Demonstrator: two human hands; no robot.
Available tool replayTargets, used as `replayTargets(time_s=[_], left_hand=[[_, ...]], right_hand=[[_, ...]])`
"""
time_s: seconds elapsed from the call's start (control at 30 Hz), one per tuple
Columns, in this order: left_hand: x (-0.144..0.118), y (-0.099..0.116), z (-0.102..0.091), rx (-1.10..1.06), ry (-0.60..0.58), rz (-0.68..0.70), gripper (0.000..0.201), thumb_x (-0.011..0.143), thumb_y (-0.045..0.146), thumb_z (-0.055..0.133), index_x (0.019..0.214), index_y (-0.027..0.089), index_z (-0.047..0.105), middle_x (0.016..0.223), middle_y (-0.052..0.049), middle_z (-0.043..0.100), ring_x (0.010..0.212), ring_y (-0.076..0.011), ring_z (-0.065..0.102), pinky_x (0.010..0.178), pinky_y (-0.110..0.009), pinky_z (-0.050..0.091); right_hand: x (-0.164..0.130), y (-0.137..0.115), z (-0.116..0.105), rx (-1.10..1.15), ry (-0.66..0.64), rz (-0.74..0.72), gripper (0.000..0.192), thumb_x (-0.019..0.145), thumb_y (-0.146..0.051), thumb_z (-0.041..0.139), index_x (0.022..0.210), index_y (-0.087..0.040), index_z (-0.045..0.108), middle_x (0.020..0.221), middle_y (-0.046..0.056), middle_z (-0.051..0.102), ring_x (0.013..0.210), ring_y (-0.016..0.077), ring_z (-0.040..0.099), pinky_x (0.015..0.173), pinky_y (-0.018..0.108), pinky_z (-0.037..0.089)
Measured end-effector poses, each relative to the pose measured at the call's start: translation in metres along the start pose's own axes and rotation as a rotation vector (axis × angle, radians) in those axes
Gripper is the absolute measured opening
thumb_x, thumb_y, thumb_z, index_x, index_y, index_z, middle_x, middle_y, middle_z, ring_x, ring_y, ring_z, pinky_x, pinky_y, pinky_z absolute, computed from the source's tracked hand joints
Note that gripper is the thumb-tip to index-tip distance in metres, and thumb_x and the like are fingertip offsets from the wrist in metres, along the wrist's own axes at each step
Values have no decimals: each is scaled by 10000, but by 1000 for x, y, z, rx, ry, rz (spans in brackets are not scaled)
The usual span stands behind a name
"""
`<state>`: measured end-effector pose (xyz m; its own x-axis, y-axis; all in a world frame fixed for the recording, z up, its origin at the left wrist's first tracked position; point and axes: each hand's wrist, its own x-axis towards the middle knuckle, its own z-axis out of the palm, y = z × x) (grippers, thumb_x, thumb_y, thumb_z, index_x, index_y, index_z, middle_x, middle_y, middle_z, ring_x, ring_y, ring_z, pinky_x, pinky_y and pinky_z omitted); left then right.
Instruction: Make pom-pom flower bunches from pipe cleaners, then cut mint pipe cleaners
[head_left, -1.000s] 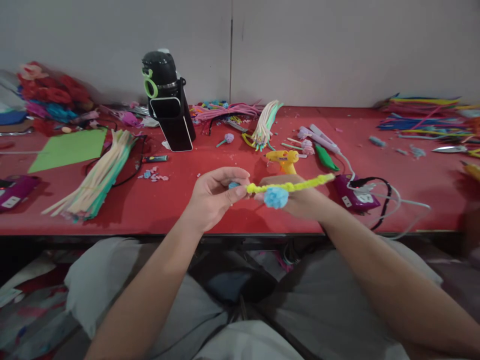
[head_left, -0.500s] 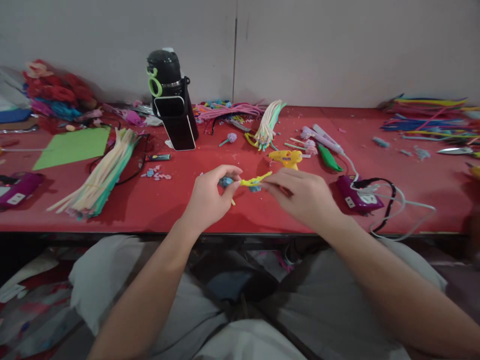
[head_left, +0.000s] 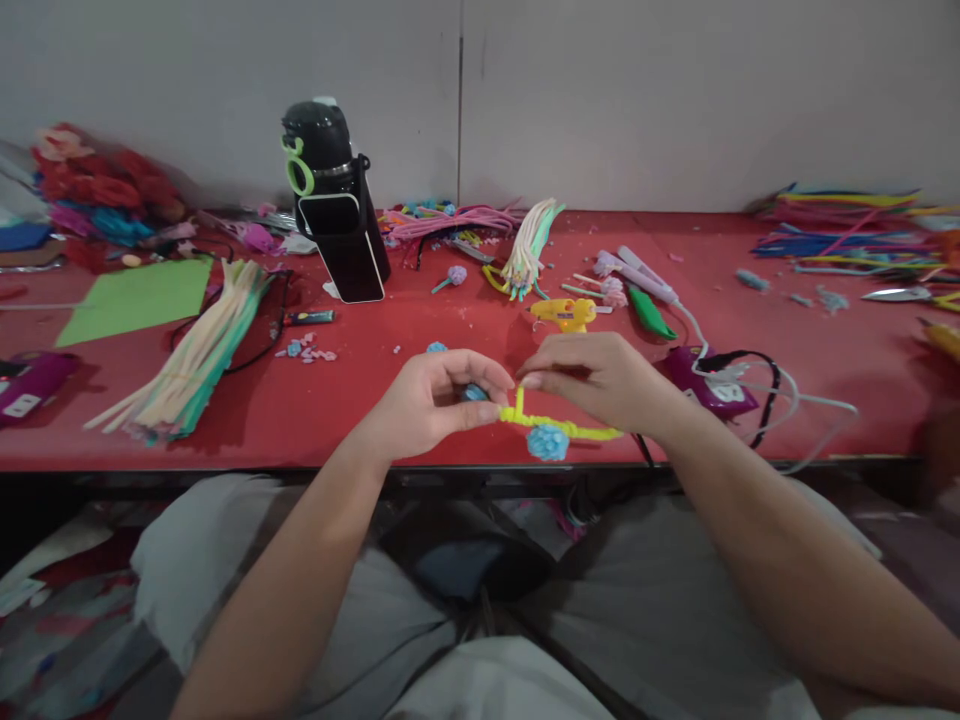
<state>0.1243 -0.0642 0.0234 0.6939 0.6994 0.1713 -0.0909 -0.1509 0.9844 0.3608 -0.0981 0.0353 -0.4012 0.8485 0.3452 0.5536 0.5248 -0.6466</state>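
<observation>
My left hand is closed, thumb and fingertips pinching one end of a yellow pipe cleaner. A fluffy blue flower hangs along the yellow stem, between my hands and the table's front edge. Inside the curl of my left fingers a second blue piece partly shows. My right hand pinches the top of a short yellow end that sticks up from the stem. Another bit of blue peeks out behind my left hand. Just past my right hand stands a yellow glue gun.
On the red table, a pipe-cleaner bundle and a black bottle with a phone-like black panel are at left. A purple power strip with cables lies right. Scissors rest far right.
The yellow stem has turned and now extends right, beneath my right hand, with a blue flower in plain view. My right hand has shifted to its short upright end. The view moved slightly.
</observation>
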Motion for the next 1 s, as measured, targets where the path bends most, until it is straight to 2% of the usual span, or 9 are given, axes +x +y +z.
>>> replayTargets(time_s=[0.13, 0.27, 0.33, 0.47, 0.57, 0.7, 0.77, 0.83, 1.0], left_hand=[[5, -9, 3, -253, 109, 37, 239, 726, 282, 867, 896, 173, 738, 831, -38, 707, 713, -118, 639, 664, -241, 542], [12, -18, 5, -358, 344, 49, 338, 646, 307, 905, 918, 188, 743, 825, -28, 693, 734, -130, 653, 724, -278, 575], [13, -21, 4, -245, 455, 74, 321, 676, 289, 873, 944, 179, 734, 843, -38, 703, 768, -139, 665, 753, -282, 575], [10, -21, 2, 281, 567, 167, 217, 815, 207, 730, 1027, 176, 697, 947, -62, 737, 884, -165, 692, 822, -298, 560], [6, -18, 1, 607, 519, 208, 212, 858, 149, 649, 1066, 184, 670, 970, -58, 743, 915, -175, 698, 867, -321, 547], [4, -14, -1, 730, 422, 186, 221, 860, 102, 608, 1061, 177, 659, 927, -50, 740, 851, -166, 694, 830, -319, 544], [4, -12, -2, 679, 368, 153, 205, 860, 113, 623, 1050, 176, 664, 923, -54, 740, 838, -162, 689, 805, -308, 546], [3, -9, -2, 567, 308, 130, 181, 856, 138, 647, 1032, 175, 670, 925, -61, 739, 837, -164, 689, 779, -296, 549], [1, 1, -4, 225, 144, 49, 145, 829, 218, 730, 961, 170, 693, 868, -63, 718, 747, -148, 654, 677, -266, 544]], right_hand=[[1, 5, 8, 179, -117, 98, 320, 962, -448, 592, 821, -170, 668, 691, 12, 641, 619, 130, 546, 562, 251, 401], [-1, -1, 31, 108, -63, 79, 282, 1008, -340, 496, 797, -184, 601, 756, 34, 669, 697, 154, 594, 647, 267, 436], [-2, -10, 40, -34, -91, 87, 265, 1018, -298, 476, 809, -182, 590, 762, 44, 673, 695, 159, 596, 652, 270, 418], [-6, -25, 47, -363, -149, 124, 194, 1004, -234, 479, 915, -166, 638, 813, 78, 706, 707, 190, 621, 609, 280, 350], [-10, -25, 45, -476, -96, 91, 219, 999, -211, 472, 966, -169, 684, 849, 87, 742, 708, 194, 647, 608, 286, 355], [-10, -16, 33, -457, 127, 12, 238, 1020, -299, 521, 1000, -193, 734, 918, 78, 762, 813, 195, 685, 691, 286, 434], [-8, -11, 25, -404, 197, -11, 214, 1004, -306, 564, 983, -198, 748, 939, 82, 753, 853, 201, 683, 745, 300, 470], [-5, -7, 16, -315, 211, -29, 186, 987, -290, 590, 975, -204, 755, 954, 87, 744, 880, 212, 675, 791, 325, 495], [-1, -3, 1, -11, 81, -31, 181, 977, -324, 608, 1000, -217, 752, 938, 64, 739, 862, 194, 652, 800, 325, 504]])
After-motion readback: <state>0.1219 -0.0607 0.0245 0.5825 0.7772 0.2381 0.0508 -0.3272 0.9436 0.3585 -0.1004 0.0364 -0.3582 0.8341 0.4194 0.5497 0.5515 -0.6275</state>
